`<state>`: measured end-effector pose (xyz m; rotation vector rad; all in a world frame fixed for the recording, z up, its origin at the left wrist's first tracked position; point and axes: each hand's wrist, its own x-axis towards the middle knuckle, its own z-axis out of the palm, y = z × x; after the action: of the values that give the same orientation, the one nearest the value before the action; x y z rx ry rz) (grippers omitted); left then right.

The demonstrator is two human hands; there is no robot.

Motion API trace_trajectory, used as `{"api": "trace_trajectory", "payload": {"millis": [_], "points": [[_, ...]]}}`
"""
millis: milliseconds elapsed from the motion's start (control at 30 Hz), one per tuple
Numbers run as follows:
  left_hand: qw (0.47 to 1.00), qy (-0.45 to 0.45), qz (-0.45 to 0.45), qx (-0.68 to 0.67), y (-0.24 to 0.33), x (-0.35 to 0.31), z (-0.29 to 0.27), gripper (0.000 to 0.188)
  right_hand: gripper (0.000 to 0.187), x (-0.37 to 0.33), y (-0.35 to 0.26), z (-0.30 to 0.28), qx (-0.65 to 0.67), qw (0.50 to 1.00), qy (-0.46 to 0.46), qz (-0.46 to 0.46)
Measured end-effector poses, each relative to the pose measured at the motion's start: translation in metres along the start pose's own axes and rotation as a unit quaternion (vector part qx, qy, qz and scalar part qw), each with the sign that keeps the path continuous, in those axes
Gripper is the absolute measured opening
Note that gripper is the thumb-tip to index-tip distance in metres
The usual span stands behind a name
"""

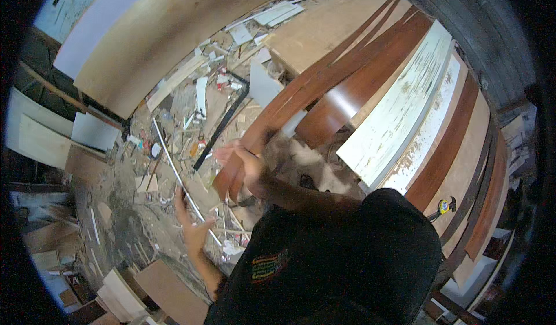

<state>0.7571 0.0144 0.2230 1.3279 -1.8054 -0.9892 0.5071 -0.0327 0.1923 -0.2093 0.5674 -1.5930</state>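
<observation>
My left hand [194, 226] is over the littered floor at the lower left, fingers stretched and thumb apart. A thin whitish rod [174, 165] runs past the gap between thumb and fingers; I see no grip on it. My right hand [246, 160] lies across the near end of long reddish-brown wooden strips [278, 113], its fingers extended leftward and somewhat blurred. Whether it presses on the strips is unclear. Those strips reach from beside my body to the far right, over a light-brown panel [313, 38].
To the right lie a flaking white board [394, 116], more brown strips [446, 137] and a yellow tape measure [444, 207]. A dark bar [223, 122] rests among scraps on the floor. Large panels [145, 41] lean at the upper left; loose boards [168, 287] lie at the lower left.
</observation>
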Motion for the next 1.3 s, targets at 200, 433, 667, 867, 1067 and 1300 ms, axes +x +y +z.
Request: {"api": "trace_trajectory", "payload": {"millis": [200,433,667,867,1067,1300], "points": [[0.998,-0.043,-0.002,0.040,0.072,0.066,0.070,0.082,0.052,0.008,-0.010,0.029,-0.018,0.997,-0.069,-0.028],[0.997,-0.054,0.021,0.056,0.039,0.074,0.048,0.025,0.054,0.004,-0.009,0.009,0.145,0.988,0.029,-0.051],[0.993,0.034,0.061,0.099,0.025,0.074,-0.019,0.032,0.119,0.036,-0.094,-0.123,0.165,0.897,0.381,-0.153],[0.988,0.113,-0.030,0.105,0.000,0.056,-0.167,0.050,0.134,0.112,-0.219,-0.144,0.295,0.916,0.204,-0.179],[0.971,0.228,0.033,0.057,-0.006,-0.018,-0.247,0.063,0.098,0.202,-0.183,-0.135,0.269,0.954,0.132,-0.011],[0.941,0.281,-0.167,0.088,-0.001,-0.055,-0.245,0.048,0.069,0.272,-0.169,-0.074,0.287,0.953,-0.092,-0.020]]}}
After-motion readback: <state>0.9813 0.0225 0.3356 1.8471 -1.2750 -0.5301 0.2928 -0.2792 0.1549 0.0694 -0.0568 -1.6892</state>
